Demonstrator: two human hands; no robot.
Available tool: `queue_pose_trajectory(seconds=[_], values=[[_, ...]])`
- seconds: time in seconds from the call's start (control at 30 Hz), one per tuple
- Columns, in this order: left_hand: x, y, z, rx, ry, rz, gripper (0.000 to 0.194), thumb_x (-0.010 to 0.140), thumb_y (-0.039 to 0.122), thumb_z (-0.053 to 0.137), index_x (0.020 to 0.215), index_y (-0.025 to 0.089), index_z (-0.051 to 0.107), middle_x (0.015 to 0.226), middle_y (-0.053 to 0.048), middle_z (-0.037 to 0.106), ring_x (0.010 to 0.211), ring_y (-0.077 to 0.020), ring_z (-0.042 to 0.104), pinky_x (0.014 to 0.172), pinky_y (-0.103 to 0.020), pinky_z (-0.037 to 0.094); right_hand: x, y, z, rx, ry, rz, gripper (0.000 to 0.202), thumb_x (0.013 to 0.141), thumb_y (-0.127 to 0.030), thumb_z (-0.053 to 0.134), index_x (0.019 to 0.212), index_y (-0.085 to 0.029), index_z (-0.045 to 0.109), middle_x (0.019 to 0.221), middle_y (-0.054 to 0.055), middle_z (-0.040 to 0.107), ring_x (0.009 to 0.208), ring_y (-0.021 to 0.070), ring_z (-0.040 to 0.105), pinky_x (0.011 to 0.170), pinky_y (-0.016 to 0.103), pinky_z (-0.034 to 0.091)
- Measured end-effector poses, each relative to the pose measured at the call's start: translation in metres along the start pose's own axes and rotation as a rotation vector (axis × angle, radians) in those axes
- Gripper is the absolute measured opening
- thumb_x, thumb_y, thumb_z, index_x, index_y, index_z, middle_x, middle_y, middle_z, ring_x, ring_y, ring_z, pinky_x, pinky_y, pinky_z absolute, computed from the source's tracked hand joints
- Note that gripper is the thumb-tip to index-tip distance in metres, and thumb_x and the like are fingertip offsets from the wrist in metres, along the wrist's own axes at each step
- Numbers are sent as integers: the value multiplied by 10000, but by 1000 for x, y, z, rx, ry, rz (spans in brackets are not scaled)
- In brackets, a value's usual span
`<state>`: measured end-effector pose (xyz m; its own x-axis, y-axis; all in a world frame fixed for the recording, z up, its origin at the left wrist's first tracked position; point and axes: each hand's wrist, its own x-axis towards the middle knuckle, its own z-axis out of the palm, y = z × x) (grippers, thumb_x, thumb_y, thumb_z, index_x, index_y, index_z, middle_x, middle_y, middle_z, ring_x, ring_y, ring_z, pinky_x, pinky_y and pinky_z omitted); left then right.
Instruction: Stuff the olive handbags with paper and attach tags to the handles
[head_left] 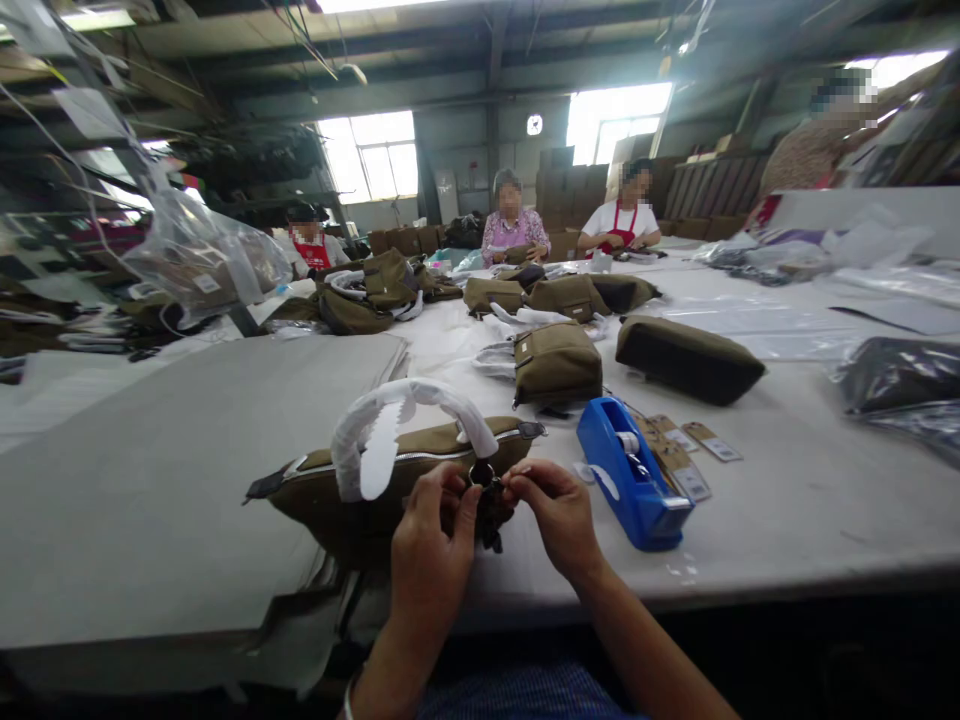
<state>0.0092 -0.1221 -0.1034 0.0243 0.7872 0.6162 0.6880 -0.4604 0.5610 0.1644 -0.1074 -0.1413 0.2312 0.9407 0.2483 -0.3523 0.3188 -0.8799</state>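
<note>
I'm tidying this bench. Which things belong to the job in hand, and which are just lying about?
Seemingly in use:
olive bag with wrapped handle
metal ring, in the left hand
dark dangling piece, at the right hand

Probably just lying about:
blue tape dispenser, untouched
brown tags
boxy olive bag behind
plastic-wrapped bundle, far right

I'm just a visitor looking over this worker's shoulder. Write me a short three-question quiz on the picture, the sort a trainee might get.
1. What lies just right of the blue tape dispenser?
A) Scissors
B) Tags
C) A hammer

2. True or false: the worker's left hand is nearer the dispenser than the right hand.

3. Fill the gap: the handle of the bag at the hands is wrapped in ____ material.

Key: 1. B. 2. False. 3. White.
</note>
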Motion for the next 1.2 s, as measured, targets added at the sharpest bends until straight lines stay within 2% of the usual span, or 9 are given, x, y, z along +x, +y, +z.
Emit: queue_pose_trajectory(seconds=[0.13, 0.27, 0.4, 0.5, 0.63, 0.73, 0.93, 1.2], values=[[-14, 1, 9, 194, -30, 27, 263, 957, 289, 645, 1197, 198, 590, 1021, -67, 738, 875, -241, 730, 763, -329, 571, 1, -4, -6, -112, -96, -28, 34, 836, -240, 772, 812, -229, 793, 723, 3, 724, 643, 139, 664, 614, 239, 571], [-12, 8, 11, 252, -72, -16, 321, 919, 245, 704, 1220, 224, 594, 1082, -64, 743, 943, -257, 726, 810, -339, 564, 4, -9, -12, -236, -211, -102, 70, 839, -213, 761, 787, -240, 798, 772, 9, 715, 694, 141, 655, 647, 239, 562], [-7, 9, 5, 184, -156, -131, 309, 900, 193, 723, 1184, 241, 609, 1053, -28, 745, 915, -236, 726, 789, -328, 562, 4, -9, -14, -276, -228, -65, 101, 820, -205, 787, 896, -270, 803, 789, -12, 739, 691, 133, 679, 657, 225, 573], [-5, 10, 1, 153, -200, -171, 267, 903, 164, 706, 1145, 244, 626, 1072, -23, 748, 938, -233, 725, 815, -333, 556, 4, -6, -13, -272, -217, -50, 66, 814, -229, 805, 871, -254, 784, 770, -18, 737, 674, 136, 683, 647, 228, 575], [0, 12, 0, 137, -215, -192, 216, 894, 168, 690, 1090, 236, 633, 1037, -29, 747, 939, -240, 721, 821, -338, 549, 3, -9, -10, -405, -244, -167, 21, 857, -223, 771, 867, -241, 767, 827, -9, 726, 734, 140, 677, 679, 236, 560], [3, 11, 0, 80, -207, -207, 216, 848, 144, 686, 1038, 230, 629, 973, -20, 736, 904, -235, 721, 813, -339, 551, 1, -15, -7, -555, -241, -273, 71, 887, -178, 734, 904, -239, 764, 882, 0, 735, 797, 141, 685, 732, 234, 554], [8, 1, -3, -231, -233, -294, 252, 826, 190, 670, 1071, 223, 620, 910, 3, 711, 812, -175, 722, 787, -298, 591, -6, -23, -1, -752, -251, -439, 134, 913, -121, 692, 982, -214, 758, 930, 29, 748, 850, 148, 709, 804, 232, 557], [6, -5, -3, -318, -237, -298, 251, 831, 214, 663, 1081, 210, 636, 943, -22, 704, 871, -182, 720, 817, -315, 614, -8, -27, 4, -914, -277, -497, 158, 920, -103, 645, 1015, -182, 744, 935, 63, 735, 838, 185, 702, 793, 265, 557]])
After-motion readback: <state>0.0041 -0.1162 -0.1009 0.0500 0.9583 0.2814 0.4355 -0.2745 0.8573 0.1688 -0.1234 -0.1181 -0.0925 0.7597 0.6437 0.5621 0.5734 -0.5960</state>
